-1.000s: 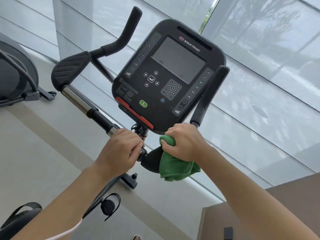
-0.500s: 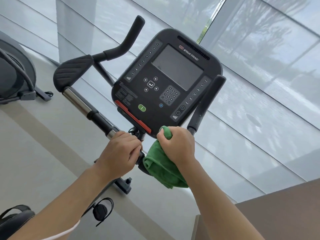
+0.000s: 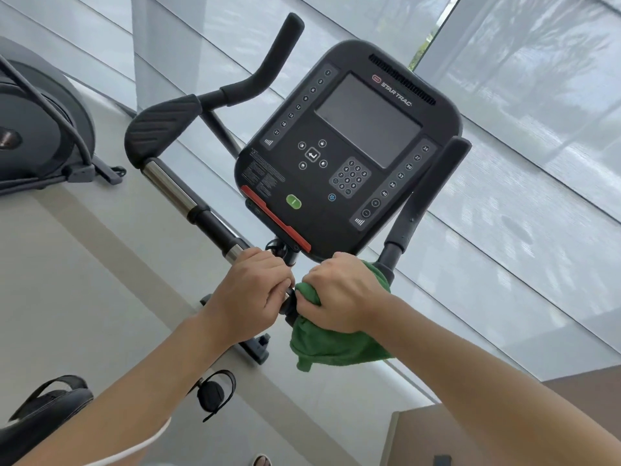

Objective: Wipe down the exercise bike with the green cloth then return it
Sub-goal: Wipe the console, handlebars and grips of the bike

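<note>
While right hand point(image 3: 342, 294) grip clamps green cloth point(image 3: 332, 344) around handlebar just below console point(image 3: 346, 146), left hand point(image 3: 250, 294) grips bar beside it. Cloth's soft, light, floppy; likely best held bunched mid-fold.

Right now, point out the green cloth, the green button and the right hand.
green cloth point(image 3: 332, 351): head view, hanging lower fold.
green button point(image 3: 293, 201): head view, its centre.
right hand point(image 3: 342, 294): head view, back of hand.

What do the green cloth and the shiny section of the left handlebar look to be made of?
Green cloth: soft, matte, fuzzy nap and limp folds, probably microfibre or terry. Shiny handlebar section: polished metal by its bright mirror-like highlights, likely chrome or steel; the exact metal cannot be told.
</note>
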`<state>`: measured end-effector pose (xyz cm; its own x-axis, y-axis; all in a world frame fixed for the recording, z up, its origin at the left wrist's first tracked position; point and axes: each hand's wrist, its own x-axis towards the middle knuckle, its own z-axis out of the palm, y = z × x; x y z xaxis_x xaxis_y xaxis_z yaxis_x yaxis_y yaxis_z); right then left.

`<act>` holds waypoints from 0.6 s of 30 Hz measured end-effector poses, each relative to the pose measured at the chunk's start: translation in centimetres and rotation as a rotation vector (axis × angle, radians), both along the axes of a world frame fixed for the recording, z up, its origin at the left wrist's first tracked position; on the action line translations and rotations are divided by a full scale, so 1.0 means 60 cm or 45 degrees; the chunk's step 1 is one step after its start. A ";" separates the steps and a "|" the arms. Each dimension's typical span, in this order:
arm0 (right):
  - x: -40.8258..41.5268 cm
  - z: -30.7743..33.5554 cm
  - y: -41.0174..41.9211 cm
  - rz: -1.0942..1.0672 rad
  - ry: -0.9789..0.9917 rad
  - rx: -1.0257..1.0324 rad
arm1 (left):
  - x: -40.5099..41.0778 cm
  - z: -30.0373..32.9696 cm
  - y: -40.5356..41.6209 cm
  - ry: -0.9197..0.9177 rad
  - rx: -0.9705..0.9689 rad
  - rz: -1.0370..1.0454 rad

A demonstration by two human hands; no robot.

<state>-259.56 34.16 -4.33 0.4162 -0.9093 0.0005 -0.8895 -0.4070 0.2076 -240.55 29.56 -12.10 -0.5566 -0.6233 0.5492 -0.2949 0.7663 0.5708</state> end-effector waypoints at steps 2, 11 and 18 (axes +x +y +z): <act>0.001 -0.002 -0.007 -0.068 -0.094 -0.036 | -0.001 0.000 -0.001 -0.008 -0.003 0.007; 0.019 -0.022 0.003 -0.490 -0.657 -0.608 | 0.002 0.004 -0.002 -0.020 -0.005 0.002; 0.032 -0.018 0.100 -0.200 -0.995 -0.651 | 0.007 0.005 -0.006 -0.044 0.003 -0.045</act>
<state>-257.63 40.19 -5.41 0.0023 -0.7672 0.6414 -0.8889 -0.2954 -0.3501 -240.15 29.21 -11.78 -0.5970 -0.6043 0.5277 -0.2874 0.7752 0.5626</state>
